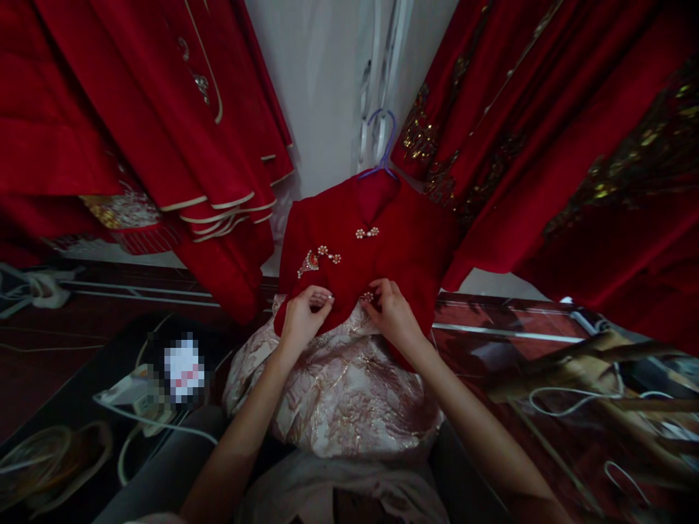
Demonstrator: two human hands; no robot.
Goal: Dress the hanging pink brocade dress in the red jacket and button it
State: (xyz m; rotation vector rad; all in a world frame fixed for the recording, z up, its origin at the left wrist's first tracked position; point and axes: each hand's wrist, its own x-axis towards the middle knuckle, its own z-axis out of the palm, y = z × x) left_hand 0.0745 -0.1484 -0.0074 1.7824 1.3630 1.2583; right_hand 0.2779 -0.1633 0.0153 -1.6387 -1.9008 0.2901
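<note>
A red jacket (pixel 338 218) with a stand collar hangs on a purple hanger, its lower part spread over my lap. Beaded flower fasteners (pixel 368 233) sit below the collar, and a beaded brooch-like ornament (pixel 309 263) with a red stone lies on the left part of the chest. My right hand (pixel 394 314) is closed at the jacket's lower front, its fingertips on a small beaded flower fastener (pixel 367 297). Over the jacket's left lower side my left hand (pixel 306 314) is in a pinch; a tiny pale spot shows at its fingertips, too small to name.
Pale brocade cloth (pixel 349 386) covers my lap. More red garments (pixel 218 145) hang at left, and sequined red ones (pixel 524 131) at right. A lit, blurred-out phone-like screen (pixel 184 370) and a white cable (pixel 158 422) lie at left. Cables and clutter (pixel 617 393) are at right.
</note>
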